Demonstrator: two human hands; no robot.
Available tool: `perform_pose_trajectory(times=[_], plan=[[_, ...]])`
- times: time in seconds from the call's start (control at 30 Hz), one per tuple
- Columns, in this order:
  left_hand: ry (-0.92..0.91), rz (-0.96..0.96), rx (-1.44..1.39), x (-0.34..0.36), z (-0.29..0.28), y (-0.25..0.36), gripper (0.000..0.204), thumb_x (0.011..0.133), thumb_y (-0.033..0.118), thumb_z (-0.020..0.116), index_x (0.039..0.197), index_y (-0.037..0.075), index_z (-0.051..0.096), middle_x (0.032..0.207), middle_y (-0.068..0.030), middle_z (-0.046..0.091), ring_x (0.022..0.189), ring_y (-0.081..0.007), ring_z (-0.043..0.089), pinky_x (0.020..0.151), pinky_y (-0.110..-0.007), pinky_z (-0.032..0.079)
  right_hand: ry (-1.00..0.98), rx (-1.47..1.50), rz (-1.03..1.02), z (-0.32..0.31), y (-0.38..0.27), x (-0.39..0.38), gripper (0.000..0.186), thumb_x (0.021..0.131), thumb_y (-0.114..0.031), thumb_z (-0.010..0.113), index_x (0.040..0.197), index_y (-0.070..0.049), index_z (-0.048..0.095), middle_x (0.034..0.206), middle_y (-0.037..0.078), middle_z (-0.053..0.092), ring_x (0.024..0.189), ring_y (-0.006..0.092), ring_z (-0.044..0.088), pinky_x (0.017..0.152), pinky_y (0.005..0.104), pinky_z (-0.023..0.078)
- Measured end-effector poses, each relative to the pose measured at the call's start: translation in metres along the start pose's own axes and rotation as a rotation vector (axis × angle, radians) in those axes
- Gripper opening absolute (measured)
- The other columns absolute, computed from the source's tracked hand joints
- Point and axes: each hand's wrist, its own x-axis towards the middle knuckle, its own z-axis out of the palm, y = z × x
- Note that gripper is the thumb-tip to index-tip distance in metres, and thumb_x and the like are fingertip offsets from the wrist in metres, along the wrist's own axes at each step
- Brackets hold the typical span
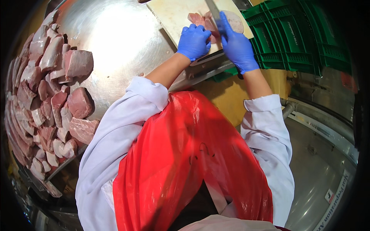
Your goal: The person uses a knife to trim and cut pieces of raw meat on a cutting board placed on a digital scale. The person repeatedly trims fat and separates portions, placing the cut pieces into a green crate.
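My left hand (194,41), in a blue glove, has its fingers curled over the near left side of a pink piece of raw meat (197,18) and holds it down on a cream cutting board (169,15). My right hand (238,48), gloved the same way, is closed round a knife, its handle hidden in the grip and the index finger laid along the top. The knife blade (213,10) points away from me, over the meat's right part. Beyond it on the right, a pale rounded piece of meat (234,22) lies flat on the board.
A large heap of raw meat pieces (50,88) covers the left end of the shiny steel table (127,42). Green plastic crates (289,34) stand right of the board. A metal rail (331,127) and a grey steel surface (308,165) are at the lower right.
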Motion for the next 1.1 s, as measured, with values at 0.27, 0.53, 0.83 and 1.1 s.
perform_pose_trajectory(times=[0.27,0.53,0.83,1.1], plan=[[0.028,-0.028,0.099,-0.006,0.003,0.005,0.010,0.081,0.028,0.068,0.082,0.018,0.069,0.087,-0.0067,0.065,0.086,-0.0307,0.062,0.074,-0.046,0.046,-0.177,-0.163,-0.150,0.026,0.025,-0.030,0.080,0.090,-0.011,0.056,0.164,-0.018,0.023,0.080,0.020,0.069,0.068,0.0390,0.071,0.063,0.0526,0.057],[0.064,-0.128,0.159,-0.001,-0.004,-0.005,0.013,0.081,0.031,0.070,0.082,0.018,0.070,0.087,-0.0050,0.066,0.088,-0.0297,0.061,0.075,-0.045,0.044,-0.288,-0.134,-0.056,-0.002,0.028,-0.122,0.088,0.085,-0.003,0.056,0.164,-0.015,0.021,0.073,0.018,0.065,0.062,0.0368,0.068,0.055,0.0496,0.055],[0.070,0.037,0.003,0.015,-0.009,-0.043,0.019,0.077,0.026,0.074,0.089,0.012,0.071,0.112,-0.0108,0.066,0.104,-0.0352,0.062,0.086,-0.048,0.050,-0.002,0.118,0.005,-0.014,0.000,-0.086,0.084,0.088,-0.003,0.056,0.164,-0.017,0.022,0.077,0.021,0.067,0.062,0.0405,0.066,0.055,0.0507,0.052],[-0.041,0.043,0.000,0.016,-0.008,-0.044,0.020,0.078,0.028,0.073,0.091,0.014,0.073,0.109,-0.0109,0.066,0.105,-0.0345,0.061,0.086,-0.046,0.050,-0.017,0.053,0.225,0.049,-0.035,0.042,0.075,0.096,-0.028,0.060,0.159,-0.005,0.027,0.085,0.029,0.070,0.079,0.0456,0.071,0.072,0.0545,0.056]])
